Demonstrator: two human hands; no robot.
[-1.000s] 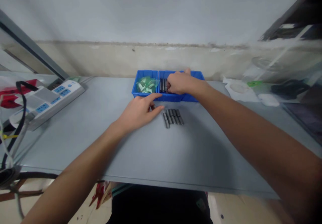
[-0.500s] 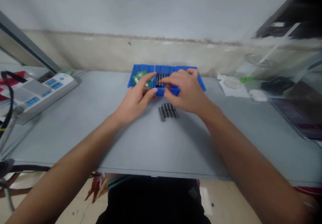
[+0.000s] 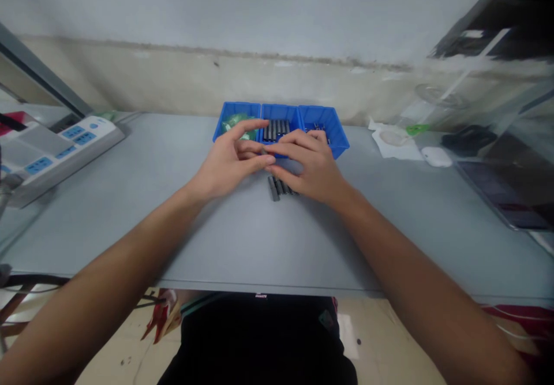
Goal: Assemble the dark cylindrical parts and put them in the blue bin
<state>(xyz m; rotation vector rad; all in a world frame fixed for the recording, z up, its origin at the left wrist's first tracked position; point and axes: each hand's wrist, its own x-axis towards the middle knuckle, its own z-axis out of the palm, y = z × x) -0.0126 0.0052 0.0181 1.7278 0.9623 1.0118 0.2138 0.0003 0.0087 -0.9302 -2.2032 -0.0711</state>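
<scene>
My left hand [image 3: 223,164] and my right hand [image 3: 312,168] meet fingertip to fingertip just above the grey table [image 3: 173,212]. A small dark grey piece [image 3: 262,151] is pinched between them. Under my right hand lies a short row of grey metal cylinders [image 3: 275,187], partly hidden by the fingers. Right behind the hands stands a row of blue bins [image 3: 335,137]. The left bin holds green packets [image 3: 234,122], the middle one dark cylinders [image 3: 277,129], and the right one a few small parts.
A white power strip [image 3: 64,148] lies at the far left. White paper [image 3: 396,142], a small white object [image 3: 437,156] and a dark flat tray [image 3: 506,194] sit at the right. A wall runs close behind the bins.
My right hand has come back out of the middle bin toward me. My left hand has lifted off the table, and the two have met in front of the bins.
</scene>
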